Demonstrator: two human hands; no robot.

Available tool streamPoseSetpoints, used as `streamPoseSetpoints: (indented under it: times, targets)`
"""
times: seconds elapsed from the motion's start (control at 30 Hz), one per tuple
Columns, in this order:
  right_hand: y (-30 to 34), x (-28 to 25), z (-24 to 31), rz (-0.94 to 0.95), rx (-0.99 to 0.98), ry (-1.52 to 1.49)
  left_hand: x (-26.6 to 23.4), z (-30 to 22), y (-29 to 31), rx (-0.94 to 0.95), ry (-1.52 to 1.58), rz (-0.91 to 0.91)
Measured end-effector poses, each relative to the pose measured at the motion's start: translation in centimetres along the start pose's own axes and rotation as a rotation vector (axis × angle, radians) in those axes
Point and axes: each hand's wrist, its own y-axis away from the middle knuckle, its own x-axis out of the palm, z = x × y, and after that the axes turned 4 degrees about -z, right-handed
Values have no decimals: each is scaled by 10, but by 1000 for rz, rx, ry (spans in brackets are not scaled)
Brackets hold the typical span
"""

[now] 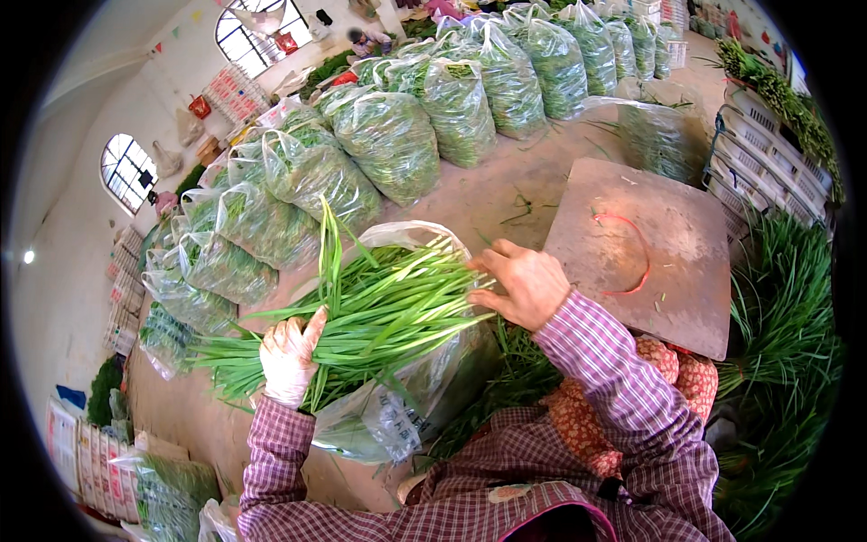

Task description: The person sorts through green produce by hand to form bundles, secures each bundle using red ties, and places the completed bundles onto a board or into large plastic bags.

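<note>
A large loose bunch of long green garlic chives lies across the mouth of a clear plastic bag in front of me. My left hand, in a thin see-through glove, is closed round the leafy left part of the bunch. Several leaves stick up beside its thumb. At the bunch's right end, my bare right hand has its fingers apart, with thumb and fingertips at the pale stem ends. What else fills the bag is mostly hidden by the bunch.
Clear bags packed with greens stand in rows ahead and to the left. A flat brown board at right bears a red strip. White crates are stacked beyond it. Loose chives pile up at far right.
</note>
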Motion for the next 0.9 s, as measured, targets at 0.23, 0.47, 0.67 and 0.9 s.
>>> streamPoseSetpoints:
  times: [0.23,0.47,0.67,0.9]
  targets:
    - [-24,31,8,71,1,-92,-6,-11,-4,67,-32,-38]
    - [-22,49,7,5,-37,-267,-2,-13,-3,116,-84,-101]
    - [-12,65,8,-284,-199,41,-5,-14,-3,87,-5,26]
    - [2,57,-59,-253,-55,143,-3,-4,12,40,-30,3]
